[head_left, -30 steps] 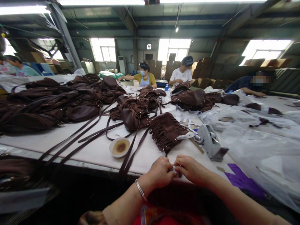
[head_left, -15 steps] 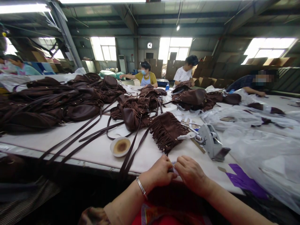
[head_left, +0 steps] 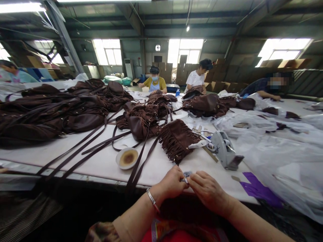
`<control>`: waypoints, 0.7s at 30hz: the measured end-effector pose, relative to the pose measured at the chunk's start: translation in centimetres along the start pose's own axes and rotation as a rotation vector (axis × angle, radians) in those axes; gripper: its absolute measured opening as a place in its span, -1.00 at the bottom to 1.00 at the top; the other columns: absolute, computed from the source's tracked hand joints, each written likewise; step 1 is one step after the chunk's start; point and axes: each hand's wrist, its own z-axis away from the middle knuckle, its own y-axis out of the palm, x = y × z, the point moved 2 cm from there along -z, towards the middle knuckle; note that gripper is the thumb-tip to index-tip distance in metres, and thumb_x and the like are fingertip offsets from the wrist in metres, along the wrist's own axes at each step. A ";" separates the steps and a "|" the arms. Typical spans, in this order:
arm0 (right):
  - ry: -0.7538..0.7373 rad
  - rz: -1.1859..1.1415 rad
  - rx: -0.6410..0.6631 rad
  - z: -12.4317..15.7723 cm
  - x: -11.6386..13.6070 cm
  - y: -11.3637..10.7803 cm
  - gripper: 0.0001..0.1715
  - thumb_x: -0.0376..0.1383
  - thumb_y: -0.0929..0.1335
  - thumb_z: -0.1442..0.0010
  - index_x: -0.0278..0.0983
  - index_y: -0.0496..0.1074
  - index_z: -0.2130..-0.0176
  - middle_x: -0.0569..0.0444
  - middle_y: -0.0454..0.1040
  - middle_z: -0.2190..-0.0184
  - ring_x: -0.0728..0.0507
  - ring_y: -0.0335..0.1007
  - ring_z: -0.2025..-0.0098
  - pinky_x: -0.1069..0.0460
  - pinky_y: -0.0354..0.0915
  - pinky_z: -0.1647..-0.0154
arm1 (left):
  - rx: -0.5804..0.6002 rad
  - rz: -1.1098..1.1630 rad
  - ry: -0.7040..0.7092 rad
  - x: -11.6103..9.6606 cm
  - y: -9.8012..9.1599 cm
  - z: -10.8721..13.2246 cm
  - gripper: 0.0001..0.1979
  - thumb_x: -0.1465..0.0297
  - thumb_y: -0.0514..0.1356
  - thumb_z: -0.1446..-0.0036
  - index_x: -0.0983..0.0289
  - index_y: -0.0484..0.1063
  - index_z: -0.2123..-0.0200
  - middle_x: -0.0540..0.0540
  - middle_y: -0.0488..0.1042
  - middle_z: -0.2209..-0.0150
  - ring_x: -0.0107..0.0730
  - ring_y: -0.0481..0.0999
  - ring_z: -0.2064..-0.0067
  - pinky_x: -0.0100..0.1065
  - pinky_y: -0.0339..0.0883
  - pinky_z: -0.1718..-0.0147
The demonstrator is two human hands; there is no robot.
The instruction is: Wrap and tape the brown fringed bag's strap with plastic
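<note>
At the table's front edge, my left hand (head_left: 172,182) is closed on a small crumpled grey-white piece (head_left: 186,174), thin like paper or plastic film. My right hand (head_left: 207,189) pinches the same piece from the other side, fingertips almost meeting the left ones. Just beyond my hands lies a dark brown fringed bag (head_left: 178,137), its lower corner close to my left knuckles. A white wrapped strip (head_left: 197,145) sticks out from its right side. What the fingers cover of the piece is hidden.
A grey tape dispenser (head_left: 224,151) stands to the right, near purple film (head_left: 259,190) and heaped clear plastic (head_left: 280,161). On the left are a bowl (head_left: 118,161) with brownish contents, long straps (head_left: 97,148) and piled brown bags (head_left: 50,111). Co-workers (head_left: 154,82) sit across the table.
My fingers have shifted slightly around the grey-white piece, and more of it shows between them. The whole view has swung a little, so the table's things appear slightly further left.
</note>
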 end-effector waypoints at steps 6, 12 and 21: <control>0.172 -0.184 0.072 -0.4 -0.8 -0.5 -0.70 -0.37 0.22 -0.39 -0.29 0.45 0.33 -0.01 0.42 0.35 -0.15 0.29 0.27 -0.03 0.17 0.22 | 0.027 -0.095 0.024 -0.4 0.1 0.1 -0.84 0.38 0.27 -0.08 0.30 0.52 0.51 0.06 0.35 0.27 -0.38 0.37 0.25 -0.37 0.29 0.20; 0.348 -0.431 0.373 -2.6 -2.4 -1.9 -0.75 -0.39 0.33 -0.26 -0.24 0.58 0.39 0.07 0.50 0.40 -0.06 0.38 0.37 0.08 0.17 0.34 | 0.057 -0.178 0.066 -0.8 0.7 0.4 -0.78 0.27 0.27 -0.14 0.31 0.60 0.40 0.12 0.39 0.22 -0.34 0.38 0.25 -0.35 0.32 0.20; 0.267 -0.132 0.492 -4.1 -1.9 -1.3 -0.82 -0.33 0.38 -0.18 -0.29 0.56 0.44 0.00 0.53 0.45 -0.07 0.33 0.46 0.04 0.02 0.45 | 0.068 -0.260 0.167 -0.2 1.2 0.3 -0.86 0.39 0.26 -0.11 0.30 0.62 0.34 0.17 0.45 0.25 -0.27 0.42 0.21 -0.34 0.31 0.23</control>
